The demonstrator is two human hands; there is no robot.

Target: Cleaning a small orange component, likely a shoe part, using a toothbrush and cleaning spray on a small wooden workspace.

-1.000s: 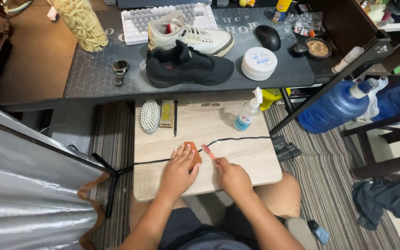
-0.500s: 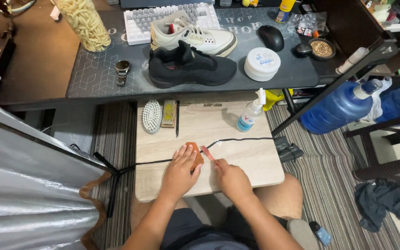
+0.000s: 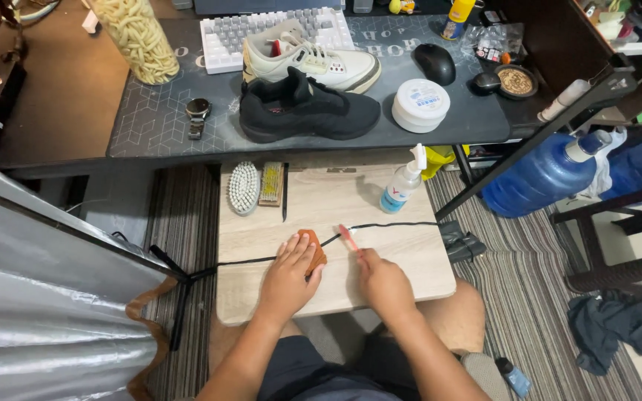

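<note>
Near the lower centre of the frame, the left hand (image 3: pixel 289 278) lies palm down on a small wooden lap table (image 3: pixel 410 260), its fingers pressing an orange-brown cloth pad (image 3: pixel 313 247) onto a black shoelace (image 3: pixel 388 225) that runs across the board from left to right. Just beside it, the right hand (image 3: pixel 382 281) is closed around the handle of a pink toothbrush (image 3: pixel 348 238), whose head touches the lace next to the pad. Toward the top of the board lie a white oval brush (image 3: pixel 244 188), a small wooden brush (image 3: pixel 270 183) and a spray bottle (image 3: pixel 401 187). On the dark desk above stand a black sneaker (image 3: pixel 310 110) and a white sneaker (image 3: pixel 310 61).
</note>
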